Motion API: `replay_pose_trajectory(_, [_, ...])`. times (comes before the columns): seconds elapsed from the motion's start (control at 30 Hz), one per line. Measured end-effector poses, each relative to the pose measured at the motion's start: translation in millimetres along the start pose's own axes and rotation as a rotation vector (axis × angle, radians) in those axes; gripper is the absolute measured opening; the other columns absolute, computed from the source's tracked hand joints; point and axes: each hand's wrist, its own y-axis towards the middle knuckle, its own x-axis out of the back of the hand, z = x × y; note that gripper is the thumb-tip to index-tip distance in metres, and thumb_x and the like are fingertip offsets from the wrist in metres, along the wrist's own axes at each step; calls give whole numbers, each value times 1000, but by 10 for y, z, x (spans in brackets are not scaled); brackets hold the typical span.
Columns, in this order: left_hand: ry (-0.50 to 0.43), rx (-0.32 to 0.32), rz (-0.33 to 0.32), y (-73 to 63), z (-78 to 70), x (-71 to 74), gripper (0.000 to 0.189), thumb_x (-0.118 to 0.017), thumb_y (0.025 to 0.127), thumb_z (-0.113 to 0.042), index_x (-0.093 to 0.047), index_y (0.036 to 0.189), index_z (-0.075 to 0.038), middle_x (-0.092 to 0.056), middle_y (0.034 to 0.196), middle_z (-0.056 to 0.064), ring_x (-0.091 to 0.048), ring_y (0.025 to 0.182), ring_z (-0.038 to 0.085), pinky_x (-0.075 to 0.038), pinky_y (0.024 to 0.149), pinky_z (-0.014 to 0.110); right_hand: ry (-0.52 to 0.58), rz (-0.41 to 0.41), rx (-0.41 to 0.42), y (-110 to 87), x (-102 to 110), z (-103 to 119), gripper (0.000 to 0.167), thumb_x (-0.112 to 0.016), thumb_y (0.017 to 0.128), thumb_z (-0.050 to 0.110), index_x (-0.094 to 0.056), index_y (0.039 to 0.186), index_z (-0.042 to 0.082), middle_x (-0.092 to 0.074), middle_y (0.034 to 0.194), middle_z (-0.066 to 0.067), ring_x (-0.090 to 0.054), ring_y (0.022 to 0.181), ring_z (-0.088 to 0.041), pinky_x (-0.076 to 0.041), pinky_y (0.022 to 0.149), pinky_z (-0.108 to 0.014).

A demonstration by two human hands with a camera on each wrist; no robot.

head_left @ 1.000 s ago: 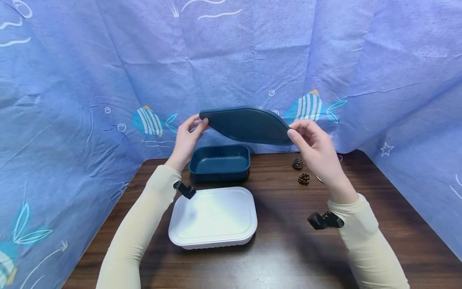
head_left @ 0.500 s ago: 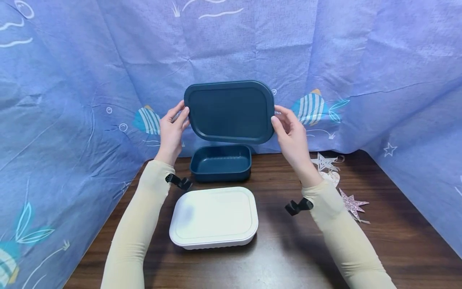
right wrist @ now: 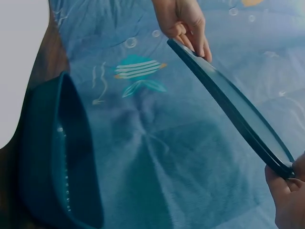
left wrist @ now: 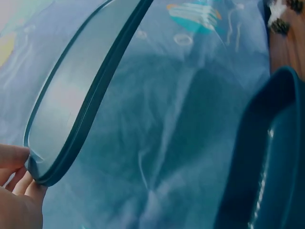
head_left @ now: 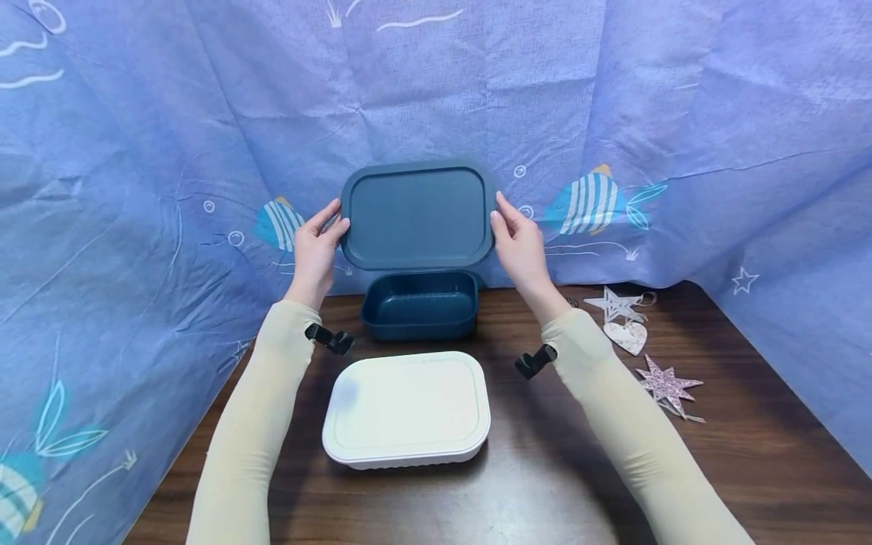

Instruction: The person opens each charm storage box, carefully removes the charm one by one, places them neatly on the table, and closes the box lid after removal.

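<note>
A dark teal lid (head_left: pixel 417 217) is held up between both hands, its broad face with a rounded groove turned toward the head camera. My left hand (head_left: pixel 316 246) pinches its left edge, thumb in front and fingers behind. At the opposite edge, my right hand (head_left: pixel 521 242) pinches it the same way. Below and behind the hands stands the open teal box (head_left: pixel 421 331), with nothing seen inside. Both wrist views show the lid (left wrist: pixel 71 95) apart from the box (right wrist: pixel 57 157). Closer to me sits a white lidded container (head_left: pixel 406 409).
On the dark wooden table (head_left: pixel 545 484), to the right, lie a white star ornament (head_left: pixel 613 304), a pale heart (head_left: pixel 627 336) and a pink glittery star (head_left: pixel 668 383). Pine cones (left wrist: pixel 280 26) show in the left wrist view. A blue fish-print cloth (head_left: pixel 422 91) hangs behind.
The lid has turned from tilted and nearly edge-on to facing the head camera, and has shifted left. The right hand has moved left and the left hand slightly left. Box and container stay put.
</note>
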Motion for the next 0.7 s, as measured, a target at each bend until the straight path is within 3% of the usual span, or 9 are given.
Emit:
replay_pose_trajectory(0.2, [83,53,37,95,158,170,54,-62,100,-5,-46,151,-9,-39,159,9,-39,143,15,-39,110,25,-81,128,-112,75,-157,-124,61,-56,104,35,-32,158,19,-40,157,-6,-49,136,-20,-45,106,-34])
replay_pose_trajectory(0.37, [194,151,115,149,341,309,60,-61,101,-11,-37,156,-15,-32,163,4,-32,147,11,-32,114,27,-151,195,-177,90,-238,-288,68,-58,104,34,-26,160,14,-38,158,-9,-49,136,-23,-46,105,-36])
replay_pose_trajectory(0.47, [258,195,163,154,445,377,63,-61,102,-13,-33,158,-16,-27,165,4,-28,149,12,-29,116,29,-198,214,-191,81,-276,-402,69,-58,104,33,-25,160,10,-37,158,-11,-50,135,-25,-46,105,-37])
replay_pose_trajectory(0.7, [371,230,222,160,613,522,66,-61,102,-15,-28,160,-13,-22,166,6,-23,151,15,-27,118,32,-278,276,-200,46,-389,-655,71,-57,104,33,-24,159,5,-37,158,-16,-48,137,-29,-45,106,-42])
